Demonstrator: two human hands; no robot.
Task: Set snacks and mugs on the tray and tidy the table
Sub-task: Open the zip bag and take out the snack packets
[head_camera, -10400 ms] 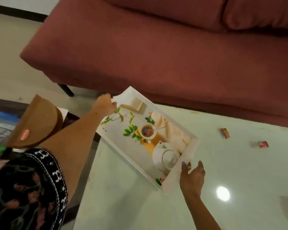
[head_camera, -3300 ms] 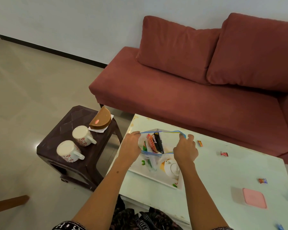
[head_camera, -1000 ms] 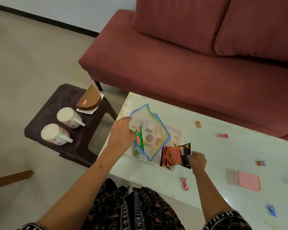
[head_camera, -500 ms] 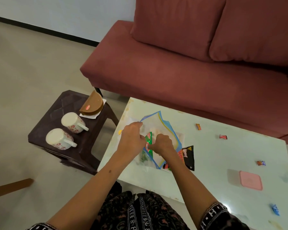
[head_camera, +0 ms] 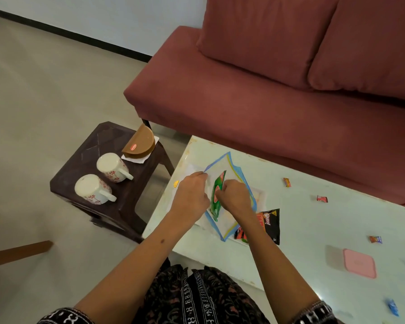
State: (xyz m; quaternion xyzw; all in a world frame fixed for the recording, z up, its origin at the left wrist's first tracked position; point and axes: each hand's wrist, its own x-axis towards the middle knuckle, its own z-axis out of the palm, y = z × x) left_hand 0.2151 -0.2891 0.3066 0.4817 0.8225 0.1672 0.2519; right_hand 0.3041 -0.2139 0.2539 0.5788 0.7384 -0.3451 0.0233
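Observation:
A clear zip bag (head_camera: pixel 229 168) with blue edges is held above the white tray (head_camera: pixel 261 197) at the table's left end. My left hand (head_camera: pixel 192 195) grips the bag's left rim. My right hand (head_camera: pixel 234 198) pinches a green snack packet (head_camera: pixel 218 195) at the bag's mouth. A black and orange snack packet (head_camera: pixel 269 223) lies at the tray's right edge, partly under my right forearm. Two white mugs with red flowers (head_camera: pixel 110 168) (head_camera: pixel 91 189) lie on their sides on the dark stool (head_camera: pixel 108 136).
Small wrapped candies (head_camera: pixel 287 182) (head_camera: pixel 322 198) (head_camera: pixel 375 239) (head_camera: pixel 392 307) are scattered over the pale table (head_camera: pixel 313 230). A pink square lid (head_camera: pixel 359 263) lies at the right. A brown half-round holder (head_camera: pixel 139 142) stands on the stool. A red sofa (head_camera: pixel 267 94) runs behind the table.
One second ago my right hand set the black and orange packet beside the tray. It then went back to the bag and now grips the green packet. My left hand stayed on the bag.

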